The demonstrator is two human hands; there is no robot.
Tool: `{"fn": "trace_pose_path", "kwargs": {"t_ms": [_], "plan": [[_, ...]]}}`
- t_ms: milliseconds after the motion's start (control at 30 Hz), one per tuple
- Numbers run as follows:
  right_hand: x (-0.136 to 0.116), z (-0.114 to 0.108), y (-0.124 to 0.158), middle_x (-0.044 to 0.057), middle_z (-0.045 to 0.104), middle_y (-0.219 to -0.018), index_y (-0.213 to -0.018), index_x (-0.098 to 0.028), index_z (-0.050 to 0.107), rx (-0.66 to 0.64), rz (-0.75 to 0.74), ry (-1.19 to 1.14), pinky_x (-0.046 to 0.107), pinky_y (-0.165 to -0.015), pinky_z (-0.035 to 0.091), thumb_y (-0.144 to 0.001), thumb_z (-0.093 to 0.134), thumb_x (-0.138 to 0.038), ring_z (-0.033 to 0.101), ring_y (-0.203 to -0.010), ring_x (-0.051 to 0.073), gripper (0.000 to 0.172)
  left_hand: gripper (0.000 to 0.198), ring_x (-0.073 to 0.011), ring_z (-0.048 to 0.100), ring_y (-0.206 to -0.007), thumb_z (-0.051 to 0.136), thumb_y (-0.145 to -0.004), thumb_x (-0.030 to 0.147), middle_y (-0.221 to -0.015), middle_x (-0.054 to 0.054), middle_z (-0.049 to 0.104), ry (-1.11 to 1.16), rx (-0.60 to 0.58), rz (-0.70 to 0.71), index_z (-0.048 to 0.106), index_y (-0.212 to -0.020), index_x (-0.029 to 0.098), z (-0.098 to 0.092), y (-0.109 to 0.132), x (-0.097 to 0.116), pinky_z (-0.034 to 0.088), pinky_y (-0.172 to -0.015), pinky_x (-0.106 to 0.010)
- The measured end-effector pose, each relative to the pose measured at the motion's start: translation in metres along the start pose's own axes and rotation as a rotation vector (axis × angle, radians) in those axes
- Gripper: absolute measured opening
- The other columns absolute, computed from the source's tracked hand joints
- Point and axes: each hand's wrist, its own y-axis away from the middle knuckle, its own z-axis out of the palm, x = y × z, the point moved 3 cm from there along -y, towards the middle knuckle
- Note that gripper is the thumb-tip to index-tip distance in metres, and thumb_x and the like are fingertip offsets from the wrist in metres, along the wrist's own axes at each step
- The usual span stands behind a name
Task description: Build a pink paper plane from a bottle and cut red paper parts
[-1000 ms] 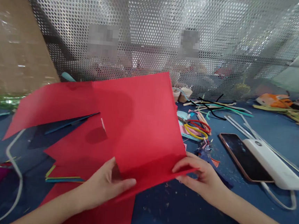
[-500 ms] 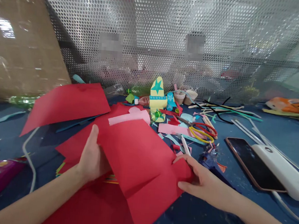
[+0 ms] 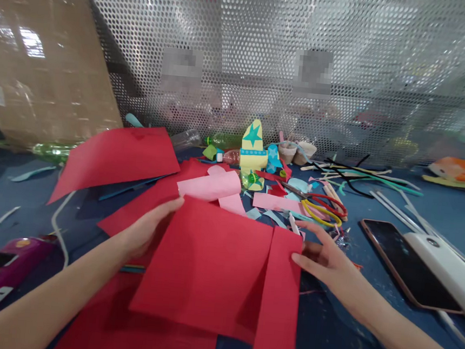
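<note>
A sheet of red paper point(image 3: 208, 265) is held between my two hands above the table. My left hand point(image 3: 148, 229) is closed on its upper left corner, thumb along the edge and fingers hidden behind. At the right side, my right hand point(image 3: 325, 258) pinches a narrow red strip point(image 3: 280, 303), which stands at an angle to the sheet. Whether this strip is a folded flap or a separate piece I cannot tell. More red paper point(image 3: 141, 335) lies beneath, and a curled pink paper point(image 3: 211, 186) sits just beyond the sheet.
Scissors point(image 3: 323, 208) lie among paper scraps, near a yellow paper rocket point(image 3: 253, 149). To the right are a phone point(image 3: 404, 260) and a white power bank point(image 3: 443, 274). A purple power strip point(image 3: 3, 279) is at the left. Cardboard point(image 3: 50, 71) leans against the perforated metal screen point(image 3: 247, 45).
The red sheet has turned, and its right-hand strip now stands upright, distinct from the rest. My left hand has moved up to the corner; my right hand has shifted slightly up and right.
</note>
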Motion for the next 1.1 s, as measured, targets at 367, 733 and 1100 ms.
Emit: {"fn": "trace_pose_path", "kwargs": {"t_ms": [367,733,1100], "plan": [[0.001,0.008,0.012,0.002,0.067,-0.095,-0.116,-0.027,0.044,0.036,-0.111,0.34,0.029,-0.068,0.056,-0.086,0.058,-0.041,0.065,-0.075,0.017,0.036,0.015,-0.0172,0.062,-0.074,0.062,-0.075,0.034,-0.076,0.0,0.066,-0.595,-0.228,0.218,0.06,-0.071,0.02,0.01,-0.007,-0.002,0.047,-0.072,-0.027],[-0.004,0.013,0.015,0.004,0.067,-0.094,-0.113,-0.028,0.048,0.006,-0.146,0.308,0.03,-0.073,0.058,-0.088,0.054,-0.047,0.067,-0.087,0.019,0.033,0.014,-0.0193,0.062,-0.078,0.053,-0.083,0.034,-0.082,-0.002,0.066,-0.804,-0.003,0.48,0.056,-0.077,0.021,0.03,0.013,0.009,0.048,-0.077,-0.031],[-0.002,0.009,0.011,0.003,0.066,-0.095,-0.118,-0.032,0.048,-0.025,-0.139,0.179,0.026,-0.07,0.058,-0.088,0.056,-0.049,0.067,-0.085,0.018,0.035,0.01,-0.0184,0.067,-0.083,0.064,-0.081,0.028,-0.084,-0.002,0.073,-0.402,-0.205,0.408,0.069,-0.076,0.021,0.039,0.021,0.0,0.051,-0.081,-0.03]]}}
